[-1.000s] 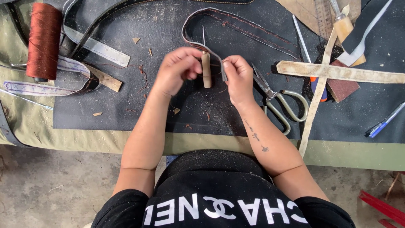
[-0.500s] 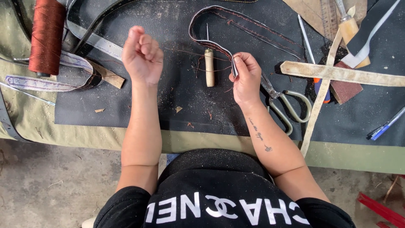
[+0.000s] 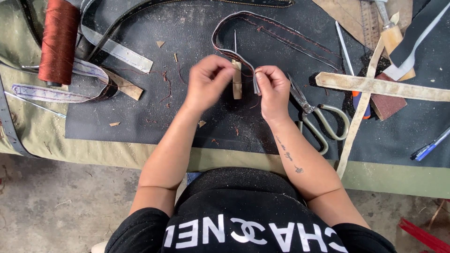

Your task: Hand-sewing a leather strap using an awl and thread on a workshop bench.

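Left hand hides awl handle's top.

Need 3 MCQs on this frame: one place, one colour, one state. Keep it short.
1. Where do the scissors lie?
A. beside the right hand
B. on the thread spool
C. on the floor

2. What colour is the thread on the spool?
A. blue
B. reddish brown
C. white

3. What does the right hand do?
A. rests flat
B. grips the scissors
C. pinches the stitched leather strap

Answers:
1 A: the scissors sit on the dark mat just outward of that hand.
2 B: the wound thread is rust red.
3 C: the fingers close on the strap's edge, with the left hand close by.
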